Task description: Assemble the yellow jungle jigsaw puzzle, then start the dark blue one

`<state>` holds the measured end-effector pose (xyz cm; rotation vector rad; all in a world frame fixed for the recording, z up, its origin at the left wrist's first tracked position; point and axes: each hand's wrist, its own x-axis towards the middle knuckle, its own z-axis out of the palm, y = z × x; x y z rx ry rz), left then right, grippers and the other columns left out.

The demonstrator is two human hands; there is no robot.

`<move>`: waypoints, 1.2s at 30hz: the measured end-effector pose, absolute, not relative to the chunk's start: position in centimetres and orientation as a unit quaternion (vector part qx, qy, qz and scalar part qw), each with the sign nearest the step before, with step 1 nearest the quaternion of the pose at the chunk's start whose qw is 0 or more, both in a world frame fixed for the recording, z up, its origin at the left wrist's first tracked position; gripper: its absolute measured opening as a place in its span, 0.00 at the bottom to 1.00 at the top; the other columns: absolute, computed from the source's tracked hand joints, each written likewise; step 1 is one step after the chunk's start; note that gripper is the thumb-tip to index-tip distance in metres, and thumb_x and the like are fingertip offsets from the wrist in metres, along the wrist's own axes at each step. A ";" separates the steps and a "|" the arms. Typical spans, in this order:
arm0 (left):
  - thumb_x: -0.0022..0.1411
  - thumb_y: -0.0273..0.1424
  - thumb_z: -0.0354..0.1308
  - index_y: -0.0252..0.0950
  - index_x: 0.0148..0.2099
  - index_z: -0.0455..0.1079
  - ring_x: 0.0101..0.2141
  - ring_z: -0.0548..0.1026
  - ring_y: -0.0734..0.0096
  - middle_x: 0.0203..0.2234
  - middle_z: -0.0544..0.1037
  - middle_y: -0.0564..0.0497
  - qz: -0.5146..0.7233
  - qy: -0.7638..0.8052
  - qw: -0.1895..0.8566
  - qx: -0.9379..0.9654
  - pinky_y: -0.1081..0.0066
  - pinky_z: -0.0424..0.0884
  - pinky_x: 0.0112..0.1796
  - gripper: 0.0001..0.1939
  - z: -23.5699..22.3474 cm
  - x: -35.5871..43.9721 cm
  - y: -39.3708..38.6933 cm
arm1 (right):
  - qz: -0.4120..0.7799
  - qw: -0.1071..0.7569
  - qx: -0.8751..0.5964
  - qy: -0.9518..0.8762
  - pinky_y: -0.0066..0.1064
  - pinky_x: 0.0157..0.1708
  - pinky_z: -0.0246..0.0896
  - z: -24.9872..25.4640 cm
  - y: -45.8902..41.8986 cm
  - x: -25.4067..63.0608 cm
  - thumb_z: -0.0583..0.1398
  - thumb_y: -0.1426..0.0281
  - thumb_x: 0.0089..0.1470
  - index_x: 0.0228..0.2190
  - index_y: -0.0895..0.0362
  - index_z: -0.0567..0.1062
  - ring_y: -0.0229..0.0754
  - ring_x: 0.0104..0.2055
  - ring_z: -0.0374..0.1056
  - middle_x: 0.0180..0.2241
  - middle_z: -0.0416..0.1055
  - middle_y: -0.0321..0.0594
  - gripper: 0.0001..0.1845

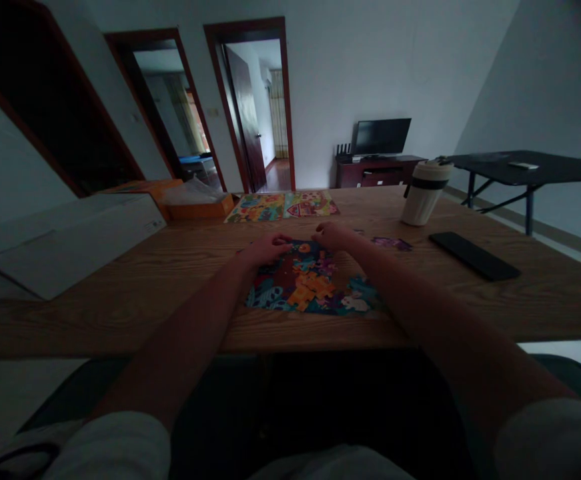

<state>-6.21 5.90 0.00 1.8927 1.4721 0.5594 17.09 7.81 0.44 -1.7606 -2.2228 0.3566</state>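
A partly assembled jigsaw puzzle (280,300) lies on the wooden table in front of me, dark blue and red with a white rabbit at its lower right. Several loose orange puzzle pieces (310,291) rest on top of it. My left hand (269,248) is at the puzzle's far left edge, its fingertips a little apart and nothing visible between them. Across from it, my right hand (334,237) touches down near the far right edge with bent fingers. Whatever its fingertips hold is hidden. More purple puzzle pieces (391,243) lie beyond my right forearm.
Two colourful picture sheets (283,207) lie farther back on the table (170,273). At left are a white box (85,233) and an orange box (200,209) with clear plastic. A cream tumbler (425,193) and a black flat object (473,255) are at right.
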 end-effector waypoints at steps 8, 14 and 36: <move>0.66 0.35 0.59 0.40 0.55 0.70 0.41 0.79 0.67 0.46 0.80 0.45 0.342 0.546 0.425 0.636 0.74 0.72 0.33 0.17 -0.3 -5.6 5.9 | 0.113 0.205 -0.604 -0.761 0.31 0.42 0.64 -2.0 8.0 17.4 0.54 0.66 0.63 0.41 0.58 0.82 0.50 0.44 0.76 0.42 0.81 0.50 0.18; 0.65 0.34 0.61 0.42 0.57 0.69 0.39 0.79 0.67 0.50 0.79 0.46 0.352 0.545 0.429 0.628 0.72 0.73 0.33 0.18 -0.6 -5.5 6.1 | 0.190 0.270 -0.618 -0.714 0.30 0.35 0.64 -1.9 8.7 17.4 0.56 0.64 0.60 0.35 0.59 0.82 0.47 0.38 0.75 0.36 0.80 0.46 0.16; 0.55 0.43 0.66 0.40 0.61 0.71 0.34 0.76 0.62 0.33 0.78 0.50 0.129 0.514 0.185 0.827 0.68 0.68 0.34 0.32 0.4 -7.4 5.8 | 0.154 0.110 -0.561 -0.806 0.36 0.36 0.65 -1.2 7.0 18.2 0.65 0.51 0.55 0.32 0.55 0.84 0.51 0.32 0.75 0.31 0.80 0.49 0.21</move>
